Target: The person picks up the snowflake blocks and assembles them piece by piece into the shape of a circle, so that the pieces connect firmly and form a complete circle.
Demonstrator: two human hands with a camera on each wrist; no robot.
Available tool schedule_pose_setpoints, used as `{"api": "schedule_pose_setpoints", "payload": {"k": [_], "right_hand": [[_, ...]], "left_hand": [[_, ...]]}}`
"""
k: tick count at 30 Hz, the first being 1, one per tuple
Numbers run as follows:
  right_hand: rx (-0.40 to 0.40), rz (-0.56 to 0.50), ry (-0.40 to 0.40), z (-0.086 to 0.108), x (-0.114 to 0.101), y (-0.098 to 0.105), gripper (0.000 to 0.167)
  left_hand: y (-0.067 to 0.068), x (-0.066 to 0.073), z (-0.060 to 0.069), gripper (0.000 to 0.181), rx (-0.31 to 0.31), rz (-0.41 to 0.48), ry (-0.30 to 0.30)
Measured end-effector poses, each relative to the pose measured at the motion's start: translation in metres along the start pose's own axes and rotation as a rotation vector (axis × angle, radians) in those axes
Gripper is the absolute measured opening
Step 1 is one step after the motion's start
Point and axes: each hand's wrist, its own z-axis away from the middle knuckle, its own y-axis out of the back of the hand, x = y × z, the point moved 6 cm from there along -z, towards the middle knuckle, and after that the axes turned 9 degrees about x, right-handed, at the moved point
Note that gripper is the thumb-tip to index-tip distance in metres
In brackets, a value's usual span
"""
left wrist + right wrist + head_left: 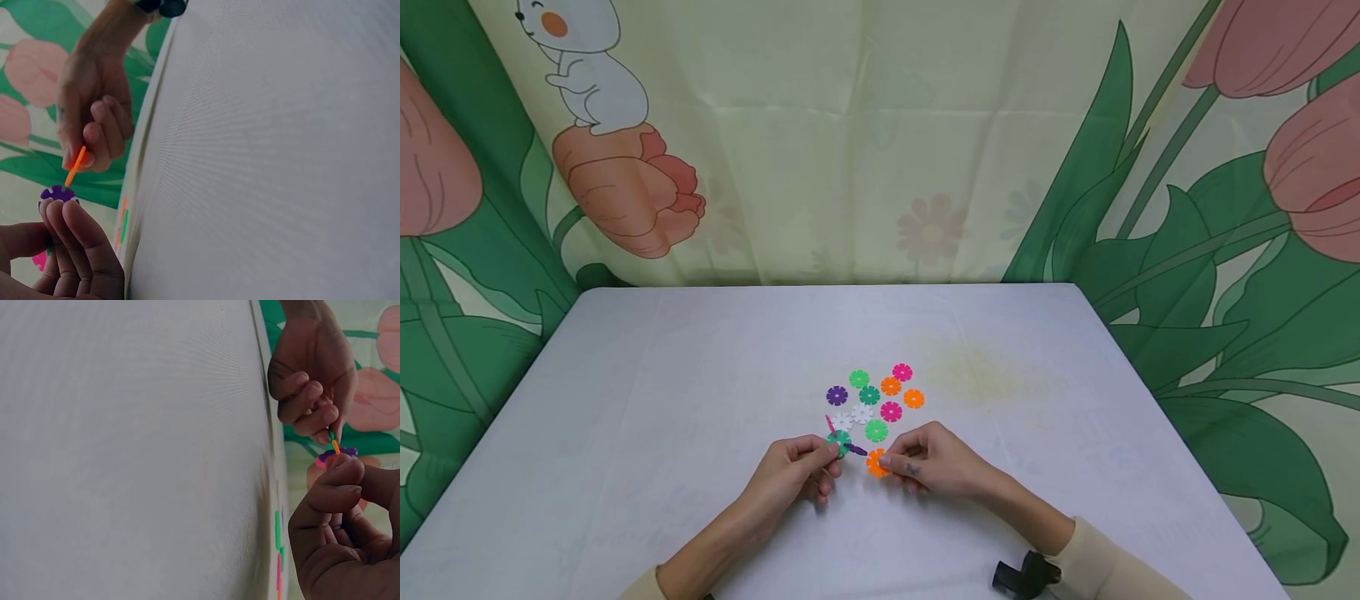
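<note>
My left hand (797, 468) pinches a teal notched plastic disc (835, 438) between thumb and fingers. A purple disc (57, 193) and a pink disc (39, 261) are joined to it, standing at an angle. Seen edge-on in the head view, the purple one points toward the right hand. An orange notched disc (874, 463) is pinched at its right edge by my right hand (938, 463). In the left wrist view its far end comes close to the purple disc; whether they touch I cannot tell. Fingers hide part of each held disc.
Just beyond the hands lie several loose discs on the white tabletop, among them a light green disc (876, 431), white discs (862, 413), a purple disc (837, 396) and an orange disc (913, 398). A patterned curtain (850, 167) hangs behind the table's far edge.
</note>
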Motion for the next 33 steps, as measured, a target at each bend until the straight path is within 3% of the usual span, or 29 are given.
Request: {"api": "schedule_pose_setpoints", "payload": {"k": [7,33], "right_hand": [[-0.005,-0.025,-0.014,-0.0007,-0.0017,-0.0024,0.024],[-0.035,-0.088,-0.037,-0.0005,-0.0007,-0.0065,0.029]], "left_hand": [[-0.0017,-0.0003,0.0008,0.032,-0.031,-0.006,-0.004],[-0.0068,0.0022,0.0021,0.026,-0.047,-0.020,-0.035]]}}
